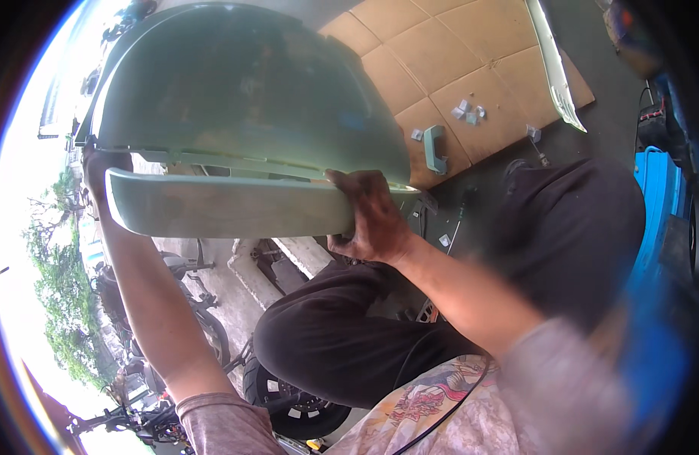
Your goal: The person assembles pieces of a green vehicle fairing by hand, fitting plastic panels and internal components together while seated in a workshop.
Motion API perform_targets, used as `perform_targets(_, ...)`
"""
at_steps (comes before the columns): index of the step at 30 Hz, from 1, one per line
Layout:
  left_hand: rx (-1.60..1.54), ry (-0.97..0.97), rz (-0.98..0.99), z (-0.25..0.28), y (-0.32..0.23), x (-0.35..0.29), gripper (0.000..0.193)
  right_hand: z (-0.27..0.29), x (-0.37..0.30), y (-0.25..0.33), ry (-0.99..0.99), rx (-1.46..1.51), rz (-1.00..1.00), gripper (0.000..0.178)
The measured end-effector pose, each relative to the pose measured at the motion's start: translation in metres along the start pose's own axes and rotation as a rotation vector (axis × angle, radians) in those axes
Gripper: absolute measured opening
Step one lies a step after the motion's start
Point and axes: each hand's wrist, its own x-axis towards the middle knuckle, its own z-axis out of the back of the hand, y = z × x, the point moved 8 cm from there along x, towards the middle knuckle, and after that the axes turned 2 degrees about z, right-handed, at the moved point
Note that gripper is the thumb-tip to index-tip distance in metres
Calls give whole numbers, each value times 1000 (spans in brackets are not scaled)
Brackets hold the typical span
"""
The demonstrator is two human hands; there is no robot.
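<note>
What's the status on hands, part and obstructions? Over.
Right hand gripping right end of pale green strip. Left hand at strip's left end, grip hidden. Strip alongside large green panel. No obstruction visible.

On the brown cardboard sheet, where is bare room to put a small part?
The cardboard sheet looks bare at its upper middle, between the large curved panel and the long pale strip. It is more crowded lower down, around the small packets and the C-shaped green piece.

From my head, one wide fisheye camera looks down, near to my left hand [106,161] and right hand [373,216].
</note>
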Motion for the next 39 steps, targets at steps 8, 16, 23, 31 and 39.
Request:
perform_targets(8,453,48,-302,-35,-28,-56,36,27,50,2,54,-60,85,65)
perform_targets(16,963,-62,-607,-44,-40,-83,32,19,69,22,257,-101,42,72)
perform_targets(23,1201,-101,-768,-33,-45,-92,29,18,62,0,268,-161,-72,76)
perform_targets(31,839,24,-483,-7,-38,-88,32,21,77,35,241,-59,65,77)
perform_targets(39,-6,-4,-139,-14,-17,-80,36,14,42,15,268,-132,-31,73)
